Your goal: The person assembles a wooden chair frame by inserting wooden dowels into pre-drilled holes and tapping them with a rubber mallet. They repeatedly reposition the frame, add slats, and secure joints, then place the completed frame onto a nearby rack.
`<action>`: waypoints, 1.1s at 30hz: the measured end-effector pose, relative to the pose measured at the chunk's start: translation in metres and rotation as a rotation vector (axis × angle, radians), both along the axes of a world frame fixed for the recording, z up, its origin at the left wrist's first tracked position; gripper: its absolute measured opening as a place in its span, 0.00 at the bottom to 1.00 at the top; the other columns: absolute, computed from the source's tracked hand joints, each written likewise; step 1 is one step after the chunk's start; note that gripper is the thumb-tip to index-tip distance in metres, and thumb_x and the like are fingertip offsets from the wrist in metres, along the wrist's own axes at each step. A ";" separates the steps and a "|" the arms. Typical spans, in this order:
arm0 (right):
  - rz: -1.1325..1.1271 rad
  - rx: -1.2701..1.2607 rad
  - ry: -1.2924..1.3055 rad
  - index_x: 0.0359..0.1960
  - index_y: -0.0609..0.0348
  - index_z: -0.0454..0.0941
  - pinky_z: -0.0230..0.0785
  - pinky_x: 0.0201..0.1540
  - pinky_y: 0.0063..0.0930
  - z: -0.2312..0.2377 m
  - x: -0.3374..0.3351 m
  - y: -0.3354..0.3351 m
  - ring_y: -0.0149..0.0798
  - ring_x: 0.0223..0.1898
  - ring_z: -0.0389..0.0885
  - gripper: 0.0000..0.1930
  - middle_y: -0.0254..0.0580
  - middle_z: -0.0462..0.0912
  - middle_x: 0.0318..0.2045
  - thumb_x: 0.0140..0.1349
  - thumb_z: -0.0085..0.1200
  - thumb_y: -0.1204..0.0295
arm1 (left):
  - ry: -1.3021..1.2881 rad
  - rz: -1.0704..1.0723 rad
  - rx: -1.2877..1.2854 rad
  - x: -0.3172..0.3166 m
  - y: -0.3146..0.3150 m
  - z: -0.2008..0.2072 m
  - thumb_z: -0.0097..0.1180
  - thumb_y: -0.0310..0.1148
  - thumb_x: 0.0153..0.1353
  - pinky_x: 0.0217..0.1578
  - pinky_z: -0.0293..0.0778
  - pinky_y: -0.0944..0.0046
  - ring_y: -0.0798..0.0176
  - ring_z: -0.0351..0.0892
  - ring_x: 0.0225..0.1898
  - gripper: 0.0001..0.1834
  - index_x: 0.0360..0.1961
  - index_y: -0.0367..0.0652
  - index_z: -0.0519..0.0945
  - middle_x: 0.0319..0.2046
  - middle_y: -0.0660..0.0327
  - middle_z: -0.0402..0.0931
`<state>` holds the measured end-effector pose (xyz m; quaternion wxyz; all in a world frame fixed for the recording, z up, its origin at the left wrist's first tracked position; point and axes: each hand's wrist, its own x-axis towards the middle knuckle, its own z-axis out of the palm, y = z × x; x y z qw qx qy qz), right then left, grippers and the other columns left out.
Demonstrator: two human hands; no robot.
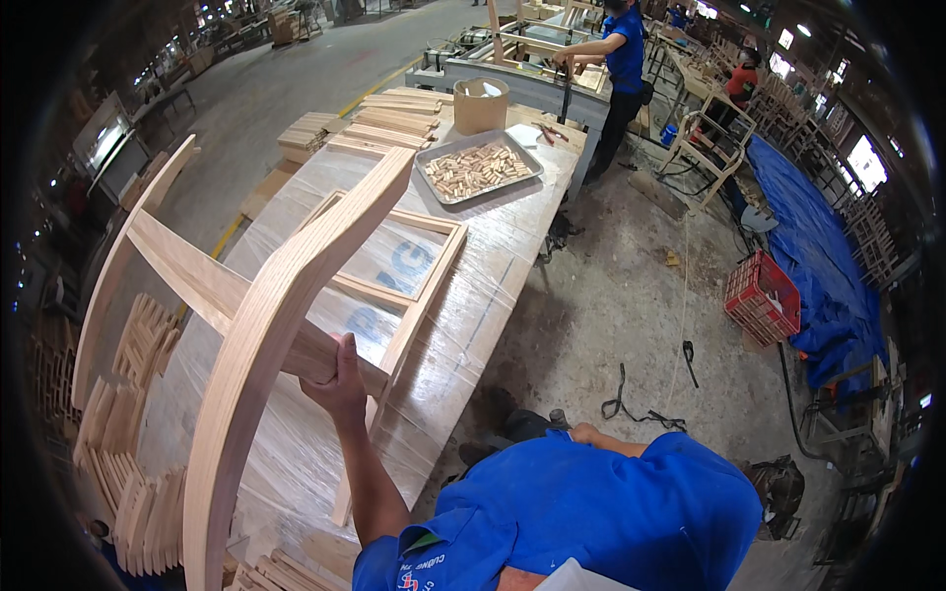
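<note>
My left hand [338, 392] is closed round the crossbar of a pale wooden chair frame [264, 305], thumb up along the bar. Two long curved legs joined by rails make up this frame, which is held tilted over the left side of the table. Under it, a flat rectangular wooden frame [434, 273] lies on the plastic-covered tabletop [493, 281]. My right hand [585, 433] is low beside my body, away from the table. Its fingers are mostly hidden by my blue shirt, and a small dark object [559, 419] shows close to it.
A metal tray [477, 202] of short wooden dowels sits by a round cardboard tub [481, 110] and stacked slats [389, 123]. More curved wooden parts [148, 512] are piled at the left. A co-worker [625, 69] stands beyond the table. A red crate [762, 298] and black straps [631, 414] are on the floor.
</note>
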<state>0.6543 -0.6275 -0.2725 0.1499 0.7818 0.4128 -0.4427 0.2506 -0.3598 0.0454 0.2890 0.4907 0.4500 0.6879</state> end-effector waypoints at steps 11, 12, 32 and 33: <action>0.040 -0.028 0.014 0.51 0.53 0.86 0.73 0.57 0.48 -0.016 -0.010 0.005 0.60 0.55 0.81 0.26 0.58 0.83 0.54 0.70 0.43 0.49 | 0.042 0.013 0.011 -0.002 0.001 -0.004 0.71 0.26 0.61 0.30 0.74 0.68 0.69 0.77 0.29 0.10 0.36 0.33 0.80 0.29 0.62 0.79; 0.036 -0.029 0.031 0.51 0.53 0.86 0.73 0.57 0.48 -0.016 -0.016 0.007 0.60 0.55 0.81 0.26 0.58 0.83 0.54 0.70 0.44 0.48 | 0.054 0.014 0.018 0.000 0.001 -0.003 0.71 0.26 0.61 0.30 0.74 0.68 0.69 0.77 0.29 0.10 0.36 0.33 0.80 0.29 0.62 0.79; 0.225 0.034 0.017 0.46 0.60 0.86 0.73 0.58 0.46 -0.005 -0.012 0.006 0.58 0.56 0.82 0.24 0.62 0.83 0.51 0.60 0.48 0.55 | 0.080 0.025 0.049 -0.001 0.001 -0.002 0.71 0.27 0.62 0.31 0.73 0.68 0.69 0.76 0.29 0.10 0.34 0.34 0.81 0.29 0.63 0.78; 0.298 0.034 0.016 0.45 0.60 0.86 0.73 0.58 0.46 -0.004 -0.011 0.006 0.58 0.55 0.82 0.24 0.62 0.83 0.51 0.60 0.48 0.55 | 0.075 0.023 0.044 -0.001 0.002 -0.003 0.71 0.27 0.62 0.31 0.73 0.68 0.69 0.76 0.29 0.10 0.34 0.34 0.81 0.29 0.62 0.78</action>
